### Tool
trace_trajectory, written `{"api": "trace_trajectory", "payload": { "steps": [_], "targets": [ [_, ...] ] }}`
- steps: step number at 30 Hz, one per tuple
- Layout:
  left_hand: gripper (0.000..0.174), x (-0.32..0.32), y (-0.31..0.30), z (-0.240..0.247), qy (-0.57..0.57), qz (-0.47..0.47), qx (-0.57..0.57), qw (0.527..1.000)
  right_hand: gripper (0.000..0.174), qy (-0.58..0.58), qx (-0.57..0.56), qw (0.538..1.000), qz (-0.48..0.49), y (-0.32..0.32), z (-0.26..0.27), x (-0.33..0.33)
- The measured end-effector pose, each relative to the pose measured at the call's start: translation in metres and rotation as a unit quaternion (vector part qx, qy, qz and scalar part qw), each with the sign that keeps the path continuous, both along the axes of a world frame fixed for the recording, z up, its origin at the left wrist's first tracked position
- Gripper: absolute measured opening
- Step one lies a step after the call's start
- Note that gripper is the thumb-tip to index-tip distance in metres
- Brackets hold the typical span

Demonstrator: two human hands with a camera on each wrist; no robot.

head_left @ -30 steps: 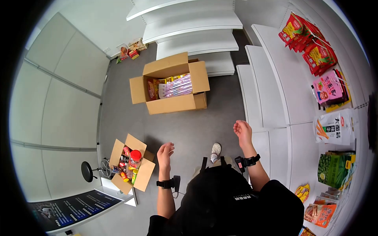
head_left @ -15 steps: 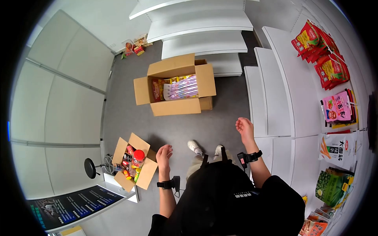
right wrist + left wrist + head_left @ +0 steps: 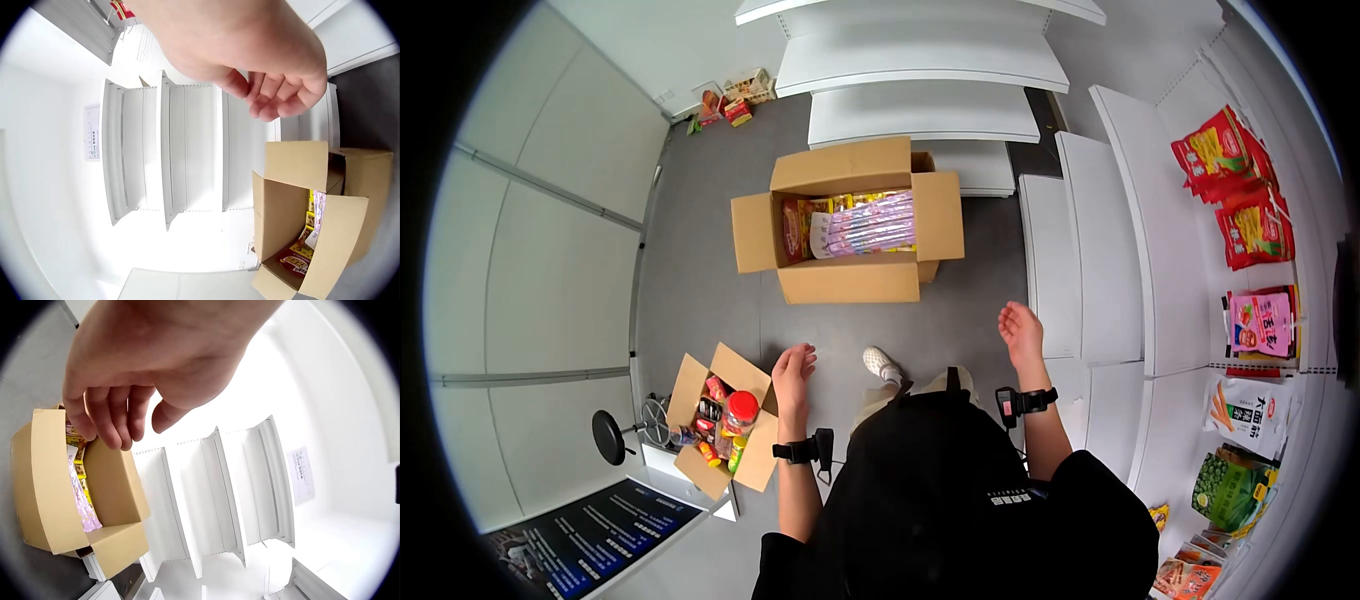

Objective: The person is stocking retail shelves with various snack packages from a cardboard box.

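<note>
My left hand [image 3: 793, 372] hangs in the air with loosely bent fingers and nothing in it, just right of a small open carton [image 3: 757, 462] of jars and snack packs. On the other side, my right hand [image 3: 1021, 333] is also bare, its fingers relaxed, near the low white shelves. Ahead of both hands a large open cardboard box [image 3: 850, 289] stands on the floor. Inside lie long pink-purple packets [image 3: 870, 225], with red and yellow snack bags [image 3: 798, 228] at its left end. Both wrist views show the same box beyond the fingers.
White shelving [image 3: 920, 62] rises behind the large box. Along the right, stepped shelves [image 3: 1100, 240] lead to hanging snack bags [image 3: 1255, 325]. At left are a round black stool seat [image 3: 607, 437] and a dark printed board [image 3: 595, 535]. Some packs [image 3: 738, 110] lie by the far wall.
The view has shifted, and the large box now appears nearer. A foot has stepped forward on the left. Both hands stay raised and hold nothing throughout.
</note>
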State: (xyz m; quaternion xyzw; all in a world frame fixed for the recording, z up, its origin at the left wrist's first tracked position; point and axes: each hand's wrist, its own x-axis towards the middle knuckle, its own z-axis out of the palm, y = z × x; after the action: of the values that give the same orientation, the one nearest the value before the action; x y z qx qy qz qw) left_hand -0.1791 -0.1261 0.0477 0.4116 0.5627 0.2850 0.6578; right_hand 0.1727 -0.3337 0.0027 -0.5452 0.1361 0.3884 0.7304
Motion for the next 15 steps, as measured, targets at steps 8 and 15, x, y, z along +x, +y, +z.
{"api": "trace_trajectory", "payload": {
  "steps": [8, 15],
  "targets": [
    [0.028, -0.023, 0.097, -0.023, 0.029, -0.043, -0.037, 0.998, 0.016, 0.018, -0.001, 1.0, -0.001, 0.108, 0.001, -0.039],
    [0.028, -0.006, 0.163, -0.034, 0.014, -0.083, -0.034, 0.996, 0.02, 0.052, -0.029, 0.998, -0.014, 0.156, -0.018, -0.052]
  ]
}}
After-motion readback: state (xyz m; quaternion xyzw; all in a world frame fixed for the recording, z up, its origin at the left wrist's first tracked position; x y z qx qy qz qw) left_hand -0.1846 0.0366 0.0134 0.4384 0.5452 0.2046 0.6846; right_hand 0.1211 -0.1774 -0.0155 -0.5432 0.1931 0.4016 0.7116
